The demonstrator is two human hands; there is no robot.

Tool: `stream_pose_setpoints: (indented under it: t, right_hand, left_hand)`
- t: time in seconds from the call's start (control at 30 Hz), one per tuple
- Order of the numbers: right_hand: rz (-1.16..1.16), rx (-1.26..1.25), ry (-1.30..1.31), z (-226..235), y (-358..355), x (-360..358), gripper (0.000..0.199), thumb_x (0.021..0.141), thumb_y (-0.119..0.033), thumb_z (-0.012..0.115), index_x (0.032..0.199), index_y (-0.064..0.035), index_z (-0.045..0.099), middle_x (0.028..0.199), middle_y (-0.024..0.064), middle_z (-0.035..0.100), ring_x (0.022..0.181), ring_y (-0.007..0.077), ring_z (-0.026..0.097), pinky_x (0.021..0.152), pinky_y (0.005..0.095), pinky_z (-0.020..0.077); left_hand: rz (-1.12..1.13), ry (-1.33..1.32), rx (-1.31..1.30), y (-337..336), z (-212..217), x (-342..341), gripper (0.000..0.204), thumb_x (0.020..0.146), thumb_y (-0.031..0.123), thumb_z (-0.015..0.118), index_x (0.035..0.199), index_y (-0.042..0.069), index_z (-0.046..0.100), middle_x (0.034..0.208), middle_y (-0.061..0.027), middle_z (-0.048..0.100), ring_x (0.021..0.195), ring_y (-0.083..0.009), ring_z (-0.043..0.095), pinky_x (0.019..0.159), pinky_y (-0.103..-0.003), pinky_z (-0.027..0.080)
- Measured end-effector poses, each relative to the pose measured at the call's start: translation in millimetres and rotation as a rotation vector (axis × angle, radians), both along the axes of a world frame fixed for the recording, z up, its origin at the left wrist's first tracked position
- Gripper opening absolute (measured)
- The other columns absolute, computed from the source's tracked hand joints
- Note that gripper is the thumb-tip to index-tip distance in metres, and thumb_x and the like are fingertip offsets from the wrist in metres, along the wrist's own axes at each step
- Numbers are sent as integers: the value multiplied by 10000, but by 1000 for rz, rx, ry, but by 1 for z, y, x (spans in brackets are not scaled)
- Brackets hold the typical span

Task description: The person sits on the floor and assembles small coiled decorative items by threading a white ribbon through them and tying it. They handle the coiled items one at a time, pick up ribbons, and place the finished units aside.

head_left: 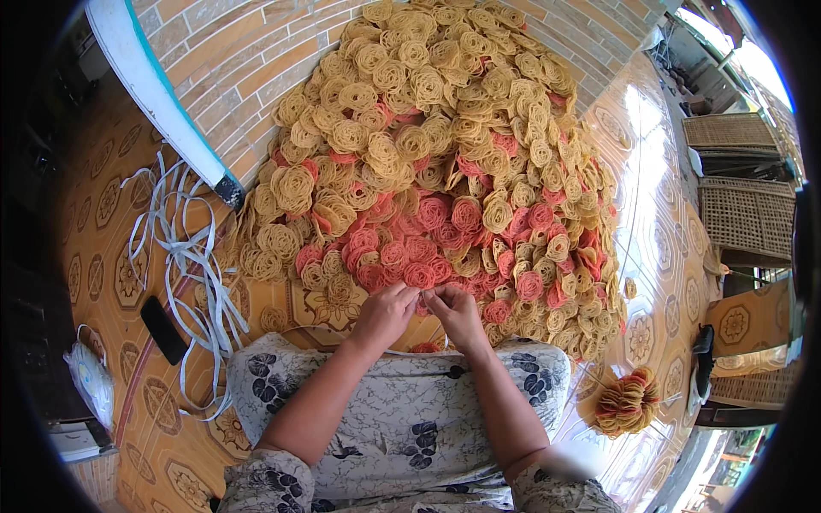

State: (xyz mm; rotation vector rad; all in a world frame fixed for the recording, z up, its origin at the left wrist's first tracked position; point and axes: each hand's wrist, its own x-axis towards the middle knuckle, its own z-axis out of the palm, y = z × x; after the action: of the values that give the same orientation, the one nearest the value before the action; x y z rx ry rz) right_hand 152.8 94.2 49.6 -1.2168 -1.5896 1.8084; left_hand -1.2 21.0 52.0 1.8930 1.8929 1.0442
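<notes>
My left hand (pixel 386 313) and my right hand (pixel 457 315) meet just above my lap, fingertips pinched close together. Whatever small thing they grip between them is too small to make out. Right at the fingertips lies a pink lacy rosette (pixel 419 275), part of a big heap of tan lacy rosettes (pixel 410 141) and pink ones piled against the wall. A thin white strip (pixel 398 352) curves across beneath my wrists, along the edge of the patterned cloth (pixel 393 402) over my lap.
Tangled pale strips (pixel 190 256) lie on the tiled floor at left, beside a dark phone (pixel 162 330). A clear plastic bag (pixel 90 380) sits farther left. To the right stands a threaded bundle of rosettes (pixel 629 402); woven panels (pixel 746 215) lean beyond it.
</notes>
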Motion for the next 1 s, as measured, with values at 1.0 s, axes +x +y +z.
stream_pose_setpoints:
  t: [1.0]
  right_hand:
    - [-41,35,-48,1,-5,-6,219,933,-149,651,1010,52,687,866,53,693,779,87,599,724,240,483]
  left_hand:
    - [78,-435,-339,-5,-11,8,112,919,58,596,920,-30,666,729,-102,701,638,-149,693,574,-290,520]
